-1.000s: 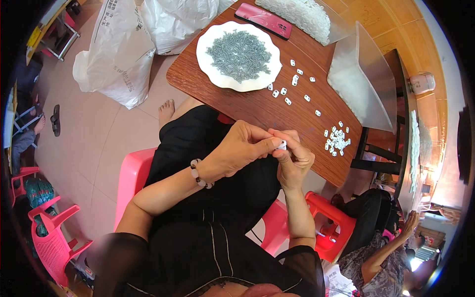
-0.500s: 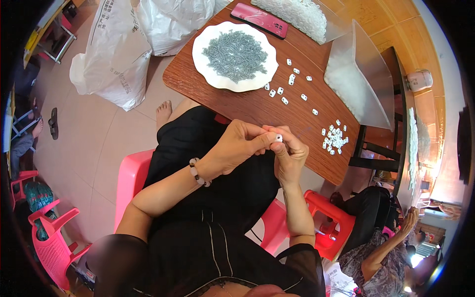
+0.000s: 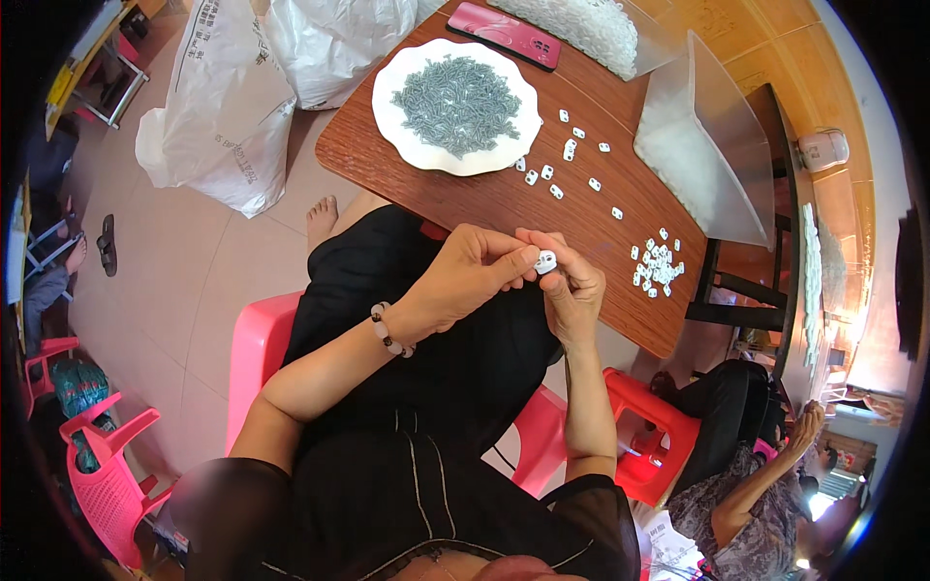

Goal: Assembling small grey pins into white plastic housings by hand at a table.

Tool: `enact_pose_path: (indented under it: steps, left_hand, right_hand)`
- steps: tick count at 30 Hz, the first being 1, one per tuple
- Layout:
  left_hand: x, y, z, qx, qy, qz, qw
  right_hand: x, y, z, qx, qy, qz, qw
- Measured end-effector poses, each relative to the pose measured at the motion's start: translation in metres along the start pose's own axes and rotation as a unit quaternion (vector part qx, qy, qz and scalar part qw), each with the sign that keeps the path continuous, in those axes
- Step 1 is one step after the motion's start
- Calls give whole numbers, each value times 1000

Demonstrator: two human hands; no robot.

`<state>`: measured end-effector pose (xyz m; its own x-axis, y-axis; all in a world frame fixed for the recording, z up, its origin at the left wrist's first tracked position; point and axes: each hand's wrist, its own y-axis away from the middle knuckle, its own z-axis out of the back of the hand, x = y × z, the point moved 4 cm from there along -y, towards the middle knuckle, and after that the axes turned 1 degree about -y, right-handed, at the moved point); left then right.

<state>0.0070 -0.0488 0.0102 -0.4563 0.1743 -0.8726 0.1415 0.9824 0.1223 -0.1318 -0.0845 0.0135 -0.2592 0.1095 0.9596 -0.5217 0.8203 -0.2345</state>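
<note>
Above my lap, at the near edge of the table, my two hands meet around a small white plastic piece (image 3: 545, 260) with dark holes in its face. My right hand (image 3: 574, 295) steadies it between thumb and curled fingers. Against its left side press the thumb and forefinger of my left hand (image 3: 475, 276), pinched together; whatever lies between those fingertips is too small to make out. Nearest to both hands are similar white pieces, some scattered (image 3: 556, 192) and others in a small heap (image 3: 658, 267) to the right.
A scalloped white plate (image 3: 389, 126) of tiny grey metal parts stands on the brown table (image 3: 601, 247). Beyond lie a pink phone (image 3: 504, 35) and clear bins (image 3: 712, 145) of white pieces. White sacks (image 3: 228, 116) stand left. Another person (image 3: 746, 494) sits at lower right.
The white piece has turned in my fingers, and more of its holed face now shows. My right thumb has slid lower, off its front. The view has shifted slightly.
</note>
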Motion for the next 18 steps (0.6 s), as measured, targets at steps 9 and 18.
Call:
enact_pose_path:
  steps: [9,18]
  left_hand:
    - [5,4,-4,-28,-14,2,1000]
    - [5,6,-7,-60,-2,-19,998]
  right_hand:
    - [-1,0,2,-14,55,40,998]
    - [0,3,2,-33,83,41,995]
